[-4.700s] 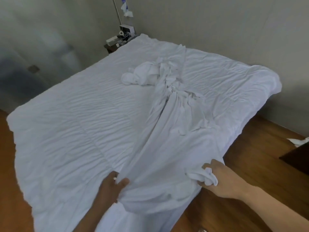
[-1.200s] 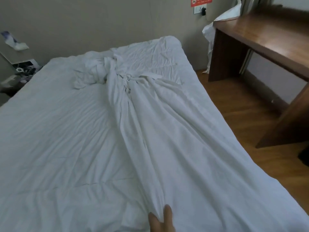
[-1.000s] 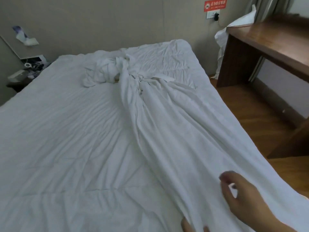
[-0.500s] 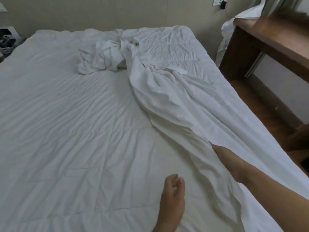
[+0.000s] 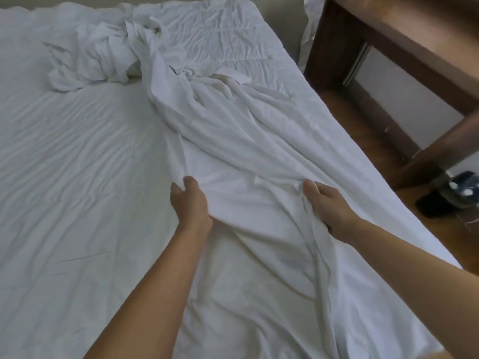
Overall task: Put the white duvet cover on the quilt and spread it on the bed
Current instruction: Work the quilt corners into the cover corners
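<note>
One white duvet cover [image 5: 233,141] lies in a long, rumpled strip on top of one quilt [image 5: 77,156], running from a knotted, bunched heap in the upper left-centre of the frame down through the middle to the lower edge. The quilt, also white and creased with faint stitched panels, covers the whole left half of the frame and shows again along the right edge of the bed. Two bare hands are on the cover near the centre of the picture, set apart from each other with a flat span of cloth between them. The left hand [image 5: 190,203], at centre-left, has its thumb and fingers curled into a raised fold at the cover's left edge and grips it. The right hand [image 5: 328,203], at centre-right, has its fingers tucked under a ridge of the cover on the right side and holds that fold, with only the thumb and the back of the hand showing. Both forearms reach in from the lower edge of the frame. Beyond the bed, in the upper right, stands one dark wooden desk [image 5: 404,29], with one bundle of white cloth [image 5: 309,24] against the wall just left of it. A wooden floor [image 5: 363,125] runs between the bed and the desk. At the right edge, beside a desk leg, one dark object with pale specks [image 5: 456,193] sits on the floor, too blurred to identify. No brand, label or writing can be read anywhere in the view.
</note>
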